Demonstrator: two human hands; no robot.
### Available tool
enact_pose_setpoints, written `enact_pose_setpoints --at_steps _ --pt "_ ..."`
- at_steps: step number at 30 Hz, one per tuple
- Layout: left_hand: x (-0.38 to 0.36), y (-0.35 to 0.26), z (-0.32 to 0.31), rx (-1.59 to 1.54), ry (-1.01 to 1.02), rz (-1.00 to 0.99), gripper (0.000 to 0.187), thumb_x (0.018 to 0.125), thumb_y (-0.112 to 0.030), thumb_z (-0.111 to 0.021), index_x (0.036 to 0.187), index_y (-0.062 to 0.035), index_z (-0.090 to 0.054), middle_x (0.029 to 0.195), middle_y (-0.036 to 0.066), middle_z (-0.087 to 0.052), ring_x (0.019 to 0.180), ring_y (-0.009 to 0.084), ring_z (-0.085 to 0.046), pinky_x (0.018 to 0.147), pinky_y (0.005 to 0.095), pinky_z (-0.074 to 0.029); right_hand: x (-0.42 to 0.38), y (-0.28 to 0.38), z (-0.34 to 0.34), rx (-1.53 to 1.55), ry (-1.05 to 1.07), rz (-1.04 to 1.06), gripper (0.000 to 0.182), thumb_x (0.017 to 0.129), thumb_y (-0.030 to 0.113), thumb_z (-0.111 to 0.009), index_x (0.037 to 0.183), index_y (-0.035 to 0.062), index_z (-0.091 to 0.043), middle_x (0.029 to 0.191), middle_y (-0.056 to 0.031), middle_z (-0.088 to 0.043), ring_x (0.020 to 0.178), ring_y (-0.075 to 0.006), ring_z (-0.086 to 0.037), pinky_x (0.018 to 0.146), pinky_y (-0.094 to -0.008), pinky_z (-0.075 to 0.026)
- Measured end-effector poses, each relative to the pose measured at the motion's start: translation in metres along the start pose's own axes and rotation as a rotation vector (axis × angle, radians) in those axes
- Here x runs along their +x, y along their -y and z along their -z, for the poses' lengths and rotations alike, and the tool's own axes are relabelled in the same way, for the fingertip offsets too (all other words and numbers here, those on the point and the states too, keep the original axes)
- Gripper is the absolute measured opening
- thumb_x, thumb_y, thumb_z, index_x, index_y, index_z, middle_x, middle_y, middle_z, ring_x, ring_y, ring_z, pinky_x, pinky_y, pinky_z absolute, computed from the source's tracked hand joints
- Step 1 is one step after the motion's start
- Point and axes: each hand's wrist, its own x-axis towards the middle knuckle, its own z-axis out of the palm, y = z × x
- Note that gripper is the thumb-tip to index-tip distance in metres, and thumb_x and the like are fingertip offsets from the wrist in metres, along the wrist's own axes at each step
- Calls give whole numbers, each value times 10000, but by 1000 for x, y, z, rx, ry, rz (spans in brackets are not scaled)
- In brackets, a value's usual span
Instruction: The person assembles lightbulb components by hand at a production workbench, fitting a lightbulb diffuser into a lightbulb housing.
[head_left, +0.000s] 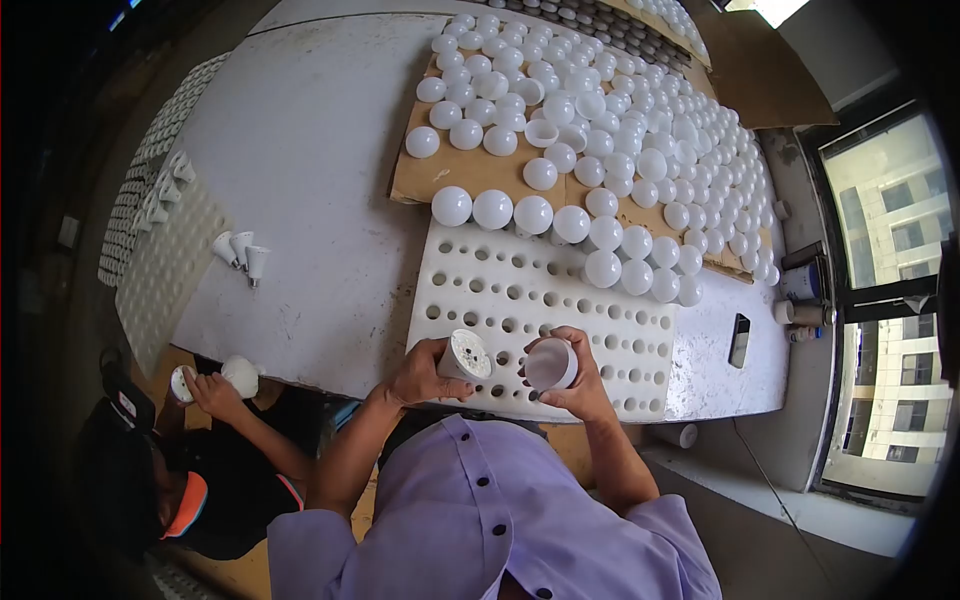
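My left hand [415, 376] is closed around an LED bulb base [469, 354], its flat round face with small dark parts turned up and toward the right. In my right hand [585, 392] is a white bulb cover [550, 365], a hollow dome whose open mouth faces me. A short gap separates the two pieces. Both hands are over the near part of a white foam tray [550, 318] full of round holes. Along that tray's far side stand several bulbs with round white domes [532, 214].
Many loose white covers lie on a cardboard sheet [415, 180] at the back. A phone [740, 341] rests at the right. Three bulb bases [240, 248] lie left, near another foam tray [160, 270]. A co-worker's hand [216, 397] holds bulb parts at lower left.
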Motion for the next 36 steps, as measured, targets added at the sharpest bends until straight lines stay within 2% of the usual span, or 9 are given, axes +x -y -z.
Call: enact_pose_setpoints --at_steps 2,3,5,6,17,20,25,31,36 --pt "-4 -23 -12 134 81 55 549 689 -273 -825 1058 59 -590 876 127 -670 764 158 -627 707 287 -508 4 8 -10 -33 51 -1 792 618 155 -847 1256 84 -383 1183 -102 -555 1087 -191 -539 930 -339 -443" --pt "-5 -21 -11 129 64 55 549 689 -273 -825 1058 59 -590 876 127 -670 764 158 -627 707 287 -508 6 11 -15 -73 78 8 760 618 151 -844 1236 84 -408 1186 -96 -555 1096 -186 -529 940 -338 -428" --pt "-5 -15 -10 403 84 -99 618 653 -333 -839 1073 50 -598 941 139 -673 867 185 -618 800 313 -484 8 10 -19 -114 122 40 725 625 146 -835 1226 82 -435 1189 -87 -554 1105 -187 -522 945 -343 -426" --pt "-7 -19 -11 383 97 -23 704 620 -385 -845 1109 51 -589 1013 159 -667 957 199 -600 870 324 -451 9 9 -20 -142 161 68 736 627 140 -829 1241 79 -427 1190 -87 -553 1108 -193 -523 951 -346 -422" --pt "-14 -20 -18 458 102 54 656 619 -355 -841 1073 58 -610 991 162 -675 913 172 -618 839 305 -467 7 14 -26 -344 313 8 765 610 168 -840 1255 51 -446 1202 -76 -544 1097 -181 -524 956 -333 -405" --pt "-16 -22 -22 482 79 56 628 616 -352 -838 1044 54 -621 939 154 -680 856 164 -627 801 298 -480 8 15 -27 -472 356 19 804 598 163 -842 1278 44 -430 1221 -98 -541 1101 -209 -538 952 -342 -418" --pt "-15 -22 -26 596 77 95 585 603 -356 -839 976 46 -636 859 150 -676 775 175 -635 739 305 -494 10 33 -38 -808 464 56 839 640 217 -819 1327 25 -377 1237 -190 -508 1104 -359 -539 920 -405 -453" --pt "-15 -20 -30 629 41 128 581 582 -380 -849 915 48 -643 806 159 -671 755 202 -646 717 321 -499 11 29 -41 -856 516 29 819 684 251 -787 1336 12 -352 1171 -207 -515 1038 -386 -555 880 -436 -462" --pt "-11 -15 -38 880 -41 37 671 656 -563 -730 886 62 -648 809 229 -661 771 324 -665 718 370 -514 11 17 -39 -872 480 129 755 689 242 -773 1290 6 -381 1169 -209 -512 1024 -386 -559 853 -434 -482"
